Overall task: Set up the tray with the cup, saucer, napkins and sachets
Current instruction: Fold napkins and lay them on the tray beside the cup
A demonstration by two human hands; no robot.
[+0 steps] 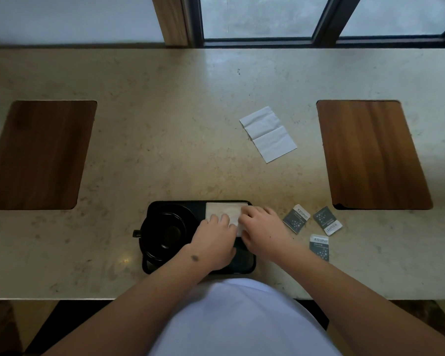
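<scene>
Tray (149,209) w/ cup (162,233) on saucer (185,213); napkin (224,213) at tray's far-right, left hand (212,242) & right hand (261,232) flat, fingers spread, gripping nothing; square edges to rim; spare napkin (267,133), 3 sachets (296,218) on counter.

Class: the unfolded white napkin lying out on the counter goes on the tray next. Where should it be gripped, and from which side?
Pinch the white napkin at its near corner, coming from the tray side. It lies flat and thin, so only an edge gives purchase.
</scene>
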